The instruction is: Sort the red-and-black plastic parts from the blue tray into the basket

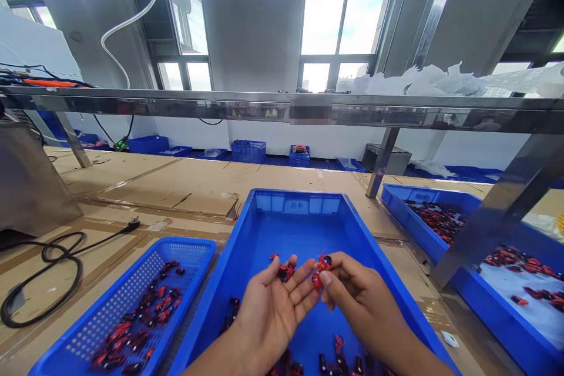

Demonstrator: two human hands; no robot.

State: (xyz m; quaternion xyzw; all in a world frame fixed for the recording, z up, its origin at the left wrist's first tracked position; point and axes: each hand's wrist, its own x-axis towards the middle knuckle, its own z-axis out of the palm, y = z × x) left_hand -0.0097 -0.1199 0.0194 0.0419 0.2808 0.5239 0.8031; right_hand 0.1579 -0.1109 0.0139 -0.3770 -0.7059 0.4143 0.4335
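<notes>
Both my hands hover over a solid blue tray (304, 229) in front of me. My left hand (271, 305) is palm up, fingers curled loosely round a small red and black part (285, 272). My right hand (350, 291) pinches another red and black part (323, 264) between thumb and fingertips, right beside the left fingers. More of these small parts (339, 358) lie in the near end of the tray, partly hidden by my arms.
A perforated blue basket (185, 249) at the left holds several red and black parts. A long blue tray (423, 197) at the right holds many more. A black power cable (57, 258) lies on cardboard. A slanted metal strut (493, 217) and steel shelf rail (176, 107) cross ahead.
</notes>
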